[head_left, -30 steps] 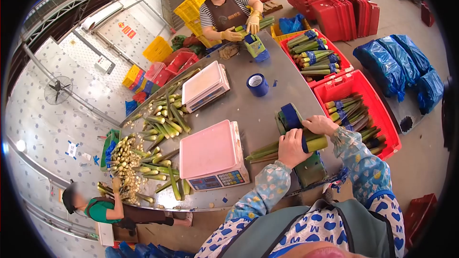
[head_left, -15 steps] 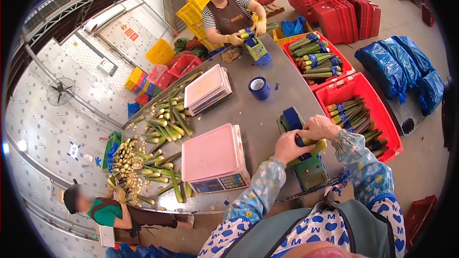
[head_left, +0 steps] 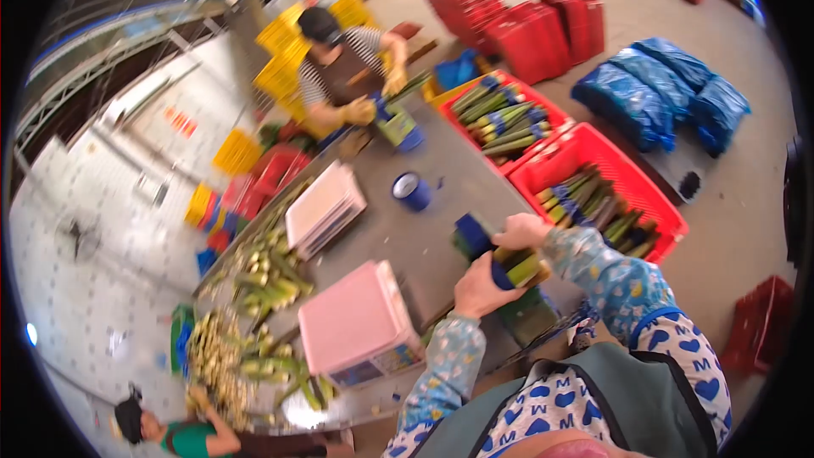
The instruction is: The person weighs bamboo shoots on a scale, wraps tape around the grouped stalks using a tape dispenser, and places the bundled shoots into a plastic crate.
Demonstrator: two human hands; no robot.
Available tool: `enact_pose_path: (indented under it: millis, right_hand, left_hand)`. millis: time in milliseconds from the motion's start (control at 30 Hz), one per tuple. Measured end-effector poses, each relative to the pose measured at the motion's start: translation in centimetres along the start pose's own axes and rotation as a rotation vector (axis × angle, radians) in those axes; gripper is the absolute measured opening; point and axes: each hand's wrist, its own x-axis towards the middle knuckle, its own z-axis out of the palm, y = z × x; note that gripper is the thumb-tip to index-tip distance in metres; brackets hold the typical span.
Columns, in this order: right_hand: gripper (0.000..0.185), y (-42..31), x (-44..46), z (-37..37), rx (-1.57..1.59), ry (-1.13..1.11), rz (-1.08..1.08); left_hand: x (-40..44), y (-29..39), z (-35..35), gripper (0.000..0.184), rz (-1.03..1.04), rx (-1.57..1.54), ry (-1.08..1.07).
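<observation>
My left hand point(head_left: 485, 288) is closed around the near side of a bundle of green stalks point(head_left: 527, 268) with blue tape round it. My right hand point(head_left: 523, 231) grips the bundle's far side. Just beyond sits a green tape dispenser with a blue tape roll point(head_left: 473, 235); its lower body point(head_left: 524, 314) shows under the bundle. How the fingers meet underneath is hidden.
A red crate point(head_left: 670, 225) of taped bundles stands right of the steel table point(head_left: 449, 195), another point(head_left: 555, 110) behind it. Scales point(head_left: 356, 318) and loose stalks point(head_left: 271, 276) lie left. Two co-workers point(head_left: 348, 76) stand at the table. A blue tape roll point(head_left: 411, 192) sits mid-table.
The whole view has swung, shifting the scene left. My hands still hold the bundle, which has tilted so that its cut ends face me more. The far co-worker's hands have moved apart.
</observation>
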Motion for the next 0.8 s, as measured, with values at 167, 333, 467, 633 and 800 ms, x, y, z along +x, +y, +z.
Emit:
enact_pose_path:
  millis: [167,333,467,633,800]
  right_hand:
    - [0.025,2.2,-3.7,2.1,0.311,0.403,-0.586]
    - [0.028,3.5,-3.7,2.5,0.375,0.302,-0.472]
    - [0.028,4.8,-2.5,3.3,0.423,0.257,-0.462]
    - [0.031,4.6,-2.2,3.4,0.485,0.244,-0.346]
    - [0.04,4.4,-1.2,2.3,0.418,0.099,-0.244]
  left_hand:
    - [0.8,-0.9,0.1,0.094,-0.057,-0.012,-0.137]
    - [-0.5,-0.9,1.2,0.091,0.094,0.072,0.082]
    - [-3.7,-2.2,0.7,0.098,0.346,0.062,0.238]
    - [-6.9,-4.9,1.7,0.096,0.115,0.441,0.252]
    - [-5.3,-5.0,1.2,0.073,0.072,0.455,0.245]
